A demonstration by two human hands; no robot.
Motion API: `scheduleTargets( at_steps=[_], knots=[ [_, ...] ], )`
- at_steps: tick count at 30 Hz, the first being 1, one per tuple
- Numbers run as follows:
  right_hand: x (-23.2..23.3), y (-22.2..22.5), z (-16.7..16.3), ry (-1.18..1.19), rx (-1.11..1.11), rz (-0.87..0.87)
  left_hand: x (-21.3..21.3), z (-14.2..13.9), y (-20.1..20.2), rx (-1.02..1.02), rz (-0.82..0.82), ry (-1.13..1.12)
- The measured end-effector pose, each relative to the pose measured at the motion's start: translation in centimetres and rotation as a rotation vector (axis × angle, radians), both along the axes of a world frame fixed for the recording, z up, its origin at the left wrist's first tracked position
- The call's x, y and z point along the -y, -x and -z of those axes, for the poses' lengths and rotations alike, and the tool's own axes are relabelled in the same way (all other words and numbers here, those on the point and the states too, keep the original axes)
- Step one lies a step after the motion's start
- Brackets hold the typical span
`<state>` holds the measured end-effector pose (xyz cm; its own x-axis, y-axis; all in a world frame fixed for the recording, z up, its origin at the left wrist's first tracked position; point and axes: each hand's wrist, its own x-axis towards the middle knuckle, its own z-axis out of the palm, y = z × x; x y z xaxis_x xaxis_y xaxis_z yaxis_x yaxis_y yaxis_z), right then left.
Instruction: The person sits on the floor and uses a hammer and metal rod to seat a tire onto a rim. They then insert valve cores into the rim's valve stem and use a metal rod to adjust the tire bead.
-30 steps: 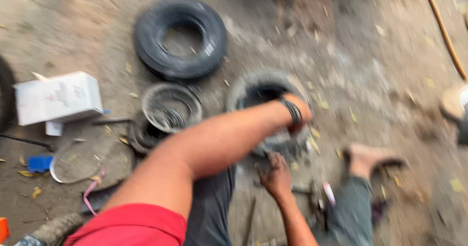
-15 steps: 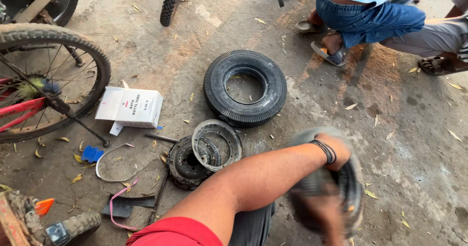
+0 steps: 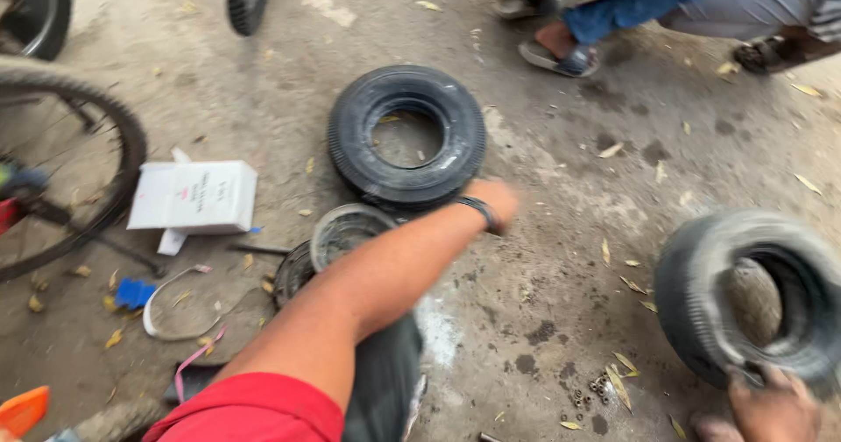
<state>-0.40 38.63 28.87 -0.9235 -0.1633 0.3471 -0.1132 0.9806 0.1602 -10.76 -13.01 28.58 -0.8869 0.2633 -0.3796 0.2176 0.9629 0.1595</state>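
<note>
Right hand (image 3: pixel 775 407) fingers grip small tyre (image 3: pixel 753 297) – left hand (image 3: pixel 495 198) well apart.

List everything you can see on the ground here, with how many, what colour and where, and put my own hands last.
small tyre on ground: one, black, lying flat at centre.
small tyre in hand: one, grey-black, upright at right, blurred.
round rim parts: two as far as I can tell, dark and grey, below the flat tyre.
cardboard box: one, white, left of centre.
bicycle wheel: one, black, far left.
blue piece: one, blue, lower left.
orange object: one, orange, bottom left corner.
another person's sandalled feet: two, dark sandals, top right.
left hand: one, dark wristband, over the flat tyre's near edge, holding nothing.
right hand: one, bottom right, gripping the upright tyre's lower edge.
</note>
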Motion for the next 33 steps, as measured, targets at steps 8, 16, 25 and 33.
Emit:
scheduleTargets(
  at_steps=[8,16,25,33],
  knots=[
    [-0.6,-21.8,4.5,0.803,0.627,0.215,12.3,9.5,2.7,0.174,-0.217,0.566],
    [-2.5,-24.7,2.8,1.102,0.287,0.41,12.6,14.4,2.8,0.204,-0.268,0.472],
    [-3.3,-27.1,1.7,1.228,0.347,0.407,-1.6,13.7,8.8,0.084,-0.299,0.018],
    [-3.8,-26.8,0.9,1.17,0.386,0.497,-15.9,15.2,2.8,0.315,0.125,-0.393]
  ],
)
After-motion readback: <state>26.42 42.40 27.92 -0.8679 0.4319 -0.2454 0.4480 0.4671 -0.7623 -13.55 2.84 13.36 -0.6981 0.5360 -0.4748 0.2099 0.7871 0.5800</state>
